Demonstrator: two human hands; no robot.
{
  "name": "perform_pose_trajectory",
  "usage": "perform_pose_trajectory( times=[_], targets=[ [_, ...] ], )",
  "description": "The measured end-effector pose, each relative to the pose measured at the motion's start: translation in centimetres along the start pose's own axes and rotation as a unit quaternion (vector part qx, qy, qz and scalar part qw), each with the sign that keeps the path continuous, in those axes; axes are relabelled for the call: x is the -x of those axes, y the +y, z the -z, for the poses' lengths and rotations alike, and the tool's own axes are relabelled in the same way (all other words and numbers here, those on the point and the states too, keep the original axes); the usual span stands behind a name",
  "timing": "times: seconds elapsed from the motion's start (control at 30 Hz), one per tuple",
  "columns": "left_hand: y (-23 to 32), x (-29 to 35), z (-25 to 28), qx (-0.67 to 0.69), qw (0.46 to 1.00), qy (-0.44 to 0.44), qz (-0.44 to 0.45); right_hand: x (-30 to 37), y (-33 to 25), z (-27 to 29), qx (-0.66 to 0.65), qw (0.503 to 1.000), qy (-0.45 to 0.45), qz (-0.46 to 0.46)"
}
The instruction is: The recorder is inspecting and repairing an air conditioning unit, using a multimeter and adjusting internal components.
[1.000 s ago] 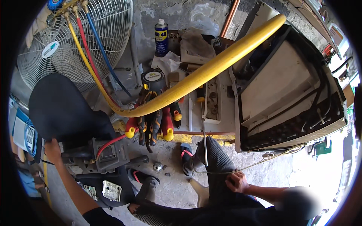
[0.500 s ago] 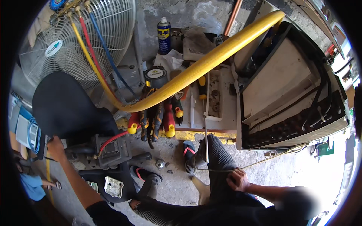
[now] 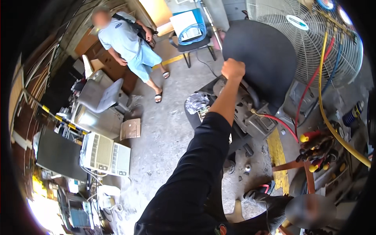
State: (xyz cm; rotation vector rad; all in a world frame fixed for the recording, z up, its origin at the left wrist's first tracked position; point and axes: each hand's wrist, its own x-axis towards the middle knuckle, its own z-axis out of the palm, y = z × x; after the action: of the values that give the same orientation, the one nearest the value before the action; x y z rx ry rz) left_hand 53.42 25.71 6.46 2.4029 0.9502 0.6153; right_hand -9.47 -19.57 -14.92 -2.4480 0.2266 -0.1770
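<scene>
My left arm, in a black sleeve, reaches up across the middle of the picture. At its end my left hand (image 3: 234, 68) is closed in a fist against the left edge of the black chair backrest (image 3: 260, 58). Whatever lies inside the curled fingers is hidden. Just below the fist is the dark seat (image 3: 192, 117), bearing a crumpled grey-and-white cloth (image 3: 197, 102). A grey metal tool part (image 3: 260, 123) with a red hose stands beside the forearm. Only a sliver of skin at the lower edge may be my right hand; its fingers are not visible.
A large fan (image 3: 313, 47) stands behind the backrest, with a yellow hose (image 3: 333, 129) at right. Pliers and screwdrivers (image 3: 319, 150) are bunched below it. A person (image 3: 127, 43) stands far left. A window air conditioner (image 3: 103, 154) and a metal cabinet (image 3: 100, 119) line the left side.
The view has swung left, bringing the standing person and air conditioner into sight. My left fist remains beside the backrest. My right hand, earlier on my thigh, has mostly left the picture.
</scene>
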Motion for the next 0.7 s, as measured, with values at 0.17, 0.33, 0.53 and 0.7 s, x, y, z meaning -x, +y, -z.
perform_pose_trajectory(
  times=[0.17,0.33,0.53,0.7],
  targets=[
    [0.4,-0.6,0.0,0.010,0.999,-0.010,0.035,-0.4,-0.4,0.2,0.007,1.000,0.018,0.006],
    [0.8,-0.5,0.0,0.007,0.999,-0.024,0.048,-1.1,-0.8,0.2,0.009,0.999,0.028,0.022],
    [0.9,-0.3,0.2,-0.001,0.998,-0.026,0.053,-1.4,-1.0,0.6,0.011,0.999,0.033,0.039],
    [0.8,-0.6,-0.9,-0.003,0.998,-0.036,0.049,-1.3,-1.3,0.6,0.034,0.998,0.041,0.034]
  ],
)
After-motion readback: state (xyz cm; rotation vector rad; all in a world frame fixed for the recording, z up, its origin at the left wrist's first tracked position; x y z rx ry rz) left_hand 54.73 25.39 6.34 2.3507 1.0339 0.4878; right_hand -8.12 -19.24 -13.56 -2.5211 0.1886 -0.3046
